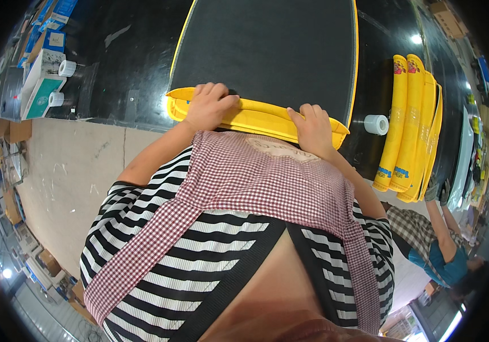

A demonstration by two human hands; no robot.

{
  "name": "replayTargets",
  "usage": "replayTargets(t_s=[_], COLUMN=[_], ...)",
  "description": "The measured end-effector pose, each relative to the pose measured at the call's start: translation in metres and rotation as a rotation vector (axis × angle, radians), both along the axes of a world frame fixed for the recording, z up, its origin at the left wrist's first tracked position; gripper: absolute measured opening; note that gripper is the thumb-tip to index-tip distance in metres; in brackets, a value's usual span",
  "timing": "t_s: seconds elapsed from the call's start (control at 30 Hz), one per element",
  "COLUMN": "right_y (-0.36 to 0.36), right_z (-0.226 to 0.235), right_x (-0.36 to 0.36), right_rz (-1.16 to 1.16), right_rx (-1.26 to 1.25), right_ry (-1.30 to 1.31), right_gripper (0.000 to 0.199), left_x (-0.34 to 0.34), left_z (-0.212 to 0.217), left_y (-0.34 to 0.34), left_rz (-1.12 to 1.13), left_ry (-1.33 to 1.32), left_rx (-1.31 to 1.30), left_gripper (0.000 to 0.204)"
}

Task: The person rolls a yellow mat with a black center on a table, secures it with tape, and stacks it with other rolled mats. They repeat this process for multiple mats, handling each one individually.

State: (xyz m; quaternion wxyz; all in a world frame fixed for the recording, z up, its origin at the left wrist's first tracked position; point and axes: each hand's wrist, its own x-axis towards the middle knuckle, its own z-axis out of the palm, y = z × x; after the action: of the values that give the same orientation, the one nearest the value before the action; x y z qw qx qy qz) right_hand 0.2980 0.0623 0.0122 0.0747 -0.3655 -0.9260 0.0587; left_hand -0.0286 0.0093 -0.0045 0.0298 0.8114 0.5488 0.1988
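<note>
A long mat [267, 51] with a black face and yellow edging lies flat on the black table, stretching away from me. Its near end is folded over into a flattened yellow roll beside the table's front edge. Over the left part of that roll, my left hand [209, 105] is closed with the fingers curled on top. My right hand [314, 128] grips the right part, thumb on the near side and fingers over the top. The underside of the roll and some of my fingertips are hidden.
Several rolled yellow mats [395, 125] lie side by side at the right, next to a white tape roll [376, 124]. Two more tape rolls [67, 68] sit at the left beside a white and green box [45, 94]. A co-worker [444, 251] stands at the lower right.
</note>
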Motion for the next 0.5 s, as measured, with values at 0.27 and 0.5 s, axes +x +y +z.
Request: replayTargets(t_s=[0.27, 0.5], right_y=[-0.01, 0.008], right_z=[0.026, 0.031], right_x=[0.005, 0.004], right_rz=[-0.024, -0.179], right_rx=[0.051, -0.329], right_ry=[-0.283, -0.165], right_gripper=[0.055, 0.053], left_x=[-0.011, -0.017], left_z=[0.005, 0.016], left_y=[-0.01, 0.012], left_rz=[0.175, 0.219], left_ry=[0.028, -0.165], left_rx=[0.045, -0.277], left_gripper=[0.035, 0.014])
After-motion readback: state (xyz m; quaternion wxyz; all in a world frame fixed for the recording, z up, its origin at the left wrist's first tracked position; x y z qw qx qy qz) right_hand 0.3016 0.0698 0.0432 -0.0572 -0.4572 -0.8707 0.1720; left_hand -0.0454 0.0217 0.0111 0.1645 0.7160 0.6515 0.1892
